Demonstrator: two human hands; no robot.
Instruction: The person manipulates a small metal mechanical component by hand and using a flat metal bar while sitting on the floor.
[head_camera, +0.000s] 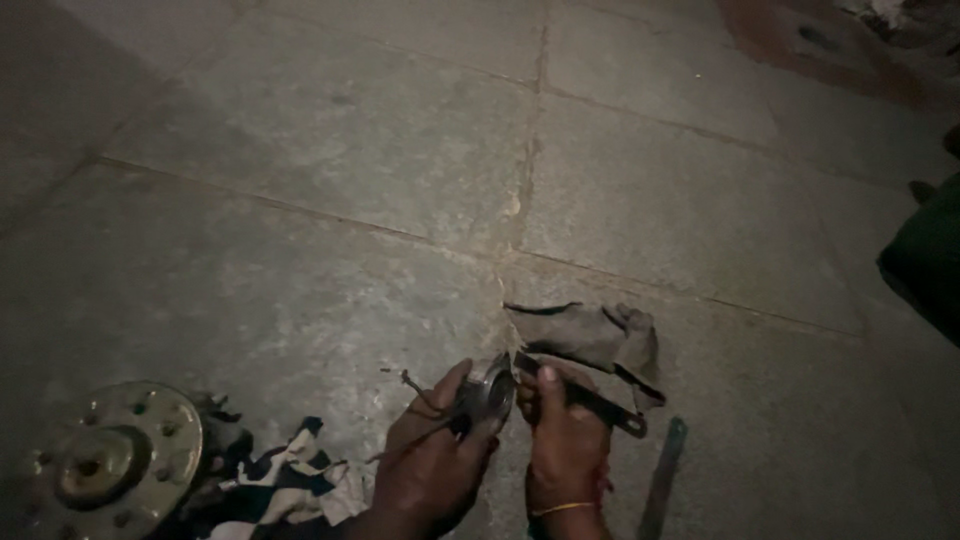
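At lower centre of the frame, the left hand (432, 462) is gripping a round metal part (487, 392) on edge — its face turned toward the right hand (565, 440), which is clenching a flat tool (585, 400) whose long axis is slanting toward lower right, over a grey rag (600, 338) on the stone floor (330, 170).

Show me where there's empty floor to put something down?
The big stone slabs beyond both hands lie bare, up to the top edge. It is crowded near the hands: the left hand grips a round metal part, the right hand a flat tool, with a grey rag, metal disc and patterned cloth alongside.
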